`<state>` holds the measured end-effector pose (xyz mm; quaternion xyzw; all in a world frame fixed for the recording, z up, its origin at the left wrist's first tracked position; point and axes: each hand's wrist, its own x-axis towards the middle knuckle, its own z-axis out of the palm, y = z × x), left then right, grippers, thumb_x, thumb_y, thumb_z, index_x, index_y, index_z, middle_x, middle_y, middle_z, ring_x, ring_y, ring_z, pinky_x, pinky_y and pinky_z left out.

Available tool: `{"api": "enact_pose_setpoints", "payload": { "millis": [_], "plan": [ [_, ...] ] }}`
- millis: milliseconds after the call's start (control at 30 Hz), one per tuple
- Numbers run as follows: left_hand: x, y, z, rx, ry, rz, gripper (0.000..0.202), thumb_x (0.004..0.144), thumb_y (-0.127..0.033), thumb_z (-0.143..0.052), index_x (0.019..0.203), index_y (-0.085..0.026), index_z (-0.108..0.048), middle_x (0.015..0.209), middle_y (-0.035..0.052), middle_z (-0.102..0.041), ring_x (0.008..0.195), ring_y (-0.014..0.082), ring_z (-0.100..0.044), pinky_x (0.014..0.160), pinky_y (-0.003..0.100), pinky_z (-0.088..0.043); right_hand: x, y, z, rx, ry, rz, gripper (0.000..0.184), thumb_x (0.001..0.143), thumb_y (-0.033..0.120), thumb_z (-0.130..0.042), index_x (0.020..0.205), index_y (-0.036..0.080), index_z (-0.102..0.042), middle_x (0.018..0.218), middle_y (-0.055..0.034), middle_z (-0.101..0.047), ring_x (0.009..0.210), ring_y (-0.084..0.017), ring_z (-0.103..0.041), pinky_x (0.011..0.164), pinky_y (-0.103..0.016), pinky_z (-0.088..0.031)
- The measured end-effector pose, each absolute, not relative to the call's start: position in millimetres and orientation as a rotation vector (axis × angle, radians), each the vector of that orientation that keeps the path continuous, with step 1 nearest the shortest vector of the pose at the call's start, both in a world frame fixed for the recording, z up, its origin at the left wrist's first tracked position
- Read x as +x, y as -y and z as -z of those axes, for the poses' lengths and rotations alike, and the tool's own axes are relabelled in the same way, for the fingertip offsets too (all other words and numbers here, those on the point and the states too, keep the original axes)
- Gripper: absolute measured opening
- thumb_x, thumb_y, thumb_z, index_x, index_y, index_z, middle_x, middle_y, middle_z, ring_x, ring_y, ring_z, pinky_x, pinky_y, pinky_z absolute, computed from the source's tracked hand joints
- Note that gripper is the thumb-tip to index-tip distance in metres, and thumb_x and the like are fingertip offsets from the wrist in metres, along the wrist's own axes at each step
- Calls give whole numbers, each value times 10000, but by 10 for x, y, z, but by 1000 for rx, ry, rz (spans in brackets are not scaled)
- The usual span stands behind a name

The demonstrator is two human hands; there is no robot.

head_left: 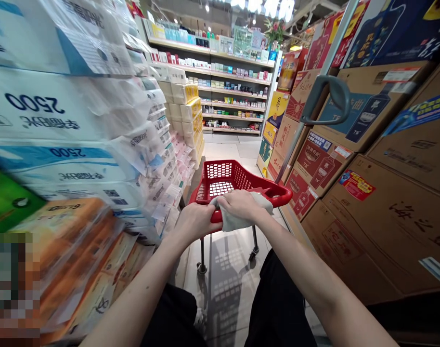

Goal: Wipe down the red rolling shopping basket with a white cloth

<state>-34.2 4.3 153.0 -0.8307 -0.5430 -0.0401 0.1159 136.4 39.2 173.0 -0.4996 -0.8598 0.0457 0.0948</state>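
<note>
mid-wipe by the look of it: right hand (241, 205) closed over a pale cloth (235, 224) on the near rim of the red basket (278, 195) at frame centre, left hand (194, 222) gripping that rim just beside it; next move calls for sliding the cloth along the rim, basket held steady.

Both my hands are on the near rim of a red shopping basket (238, 180) on wheels. My left hand (196, 220) grips the rim itself, and my right hand (241, 205) presses a pale cloth (238, 221) onto it, just beside the left. Packs of tissue (71, 120) are stacked high on my left, cardboard boxes (386, 202) piled on my right, with a grey handle (326, 99) leaning against them. Stocked shelves (234, 89) at the aisle's end.
</note>
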Motion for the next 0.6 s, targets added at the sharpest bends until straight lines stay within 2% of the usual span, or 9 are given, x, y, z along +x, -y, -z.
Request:
{"api": "enact_pose_setpoints", "payload": {
  "millis": [133, 233, 433, 600],
  "plan": [
    [-354, -44, -1528, -2438, 1588, 135, 504, 770, -655, -432, 730, -189, -620, 749, 114, -692, 727, 264, -651, 630, 321, -427, 1460, -625, -1830, -1605, 2519, -358, 616, 930, 575, -189, 998, 210, -681, 1047, -73, -681, 975, -238, -613, 818, -332, -439],
    [-354, -49, -1513, -2425, 1573, 146, 525, 764, -682, -426, 737, -196, -622, 731, 107, -684, 714, 267, -647, 620, 320, -425, 1489, -693, -1826, -1679, 2481, -378, 654, 918, 600, -186, 1003, 185, -684, 1078, -101, -672, 997, -257, -611, 829, -350, -441],
    [-283, -9, -1509, -2399, 1584, 146, 556, 760, -705, -404, 740, -193, -622, 726, 110, -681, 711, 263, -643, 623, 318, -418, 1698, -702, -1766, -1725, 2425, -350, 666, 925, 588, -163, 999, 174, -679, 1062, -118, -672, 977, -274, -615, 818, -373, -443],
    [-266, 8, -1522, -2403, 1623, 147, 546, 751, -702, -424, 753, -194, -622, 752, 109, -688, 734, 259, -643, 636, 315, -416, 2230, -738, -1701, -1812, 2386, -247, 605, 963, 500, -154, 1002, 186, -670, 1048, -112, -675, 985, -242, -614, 812, -335, -434]
  ]
}}
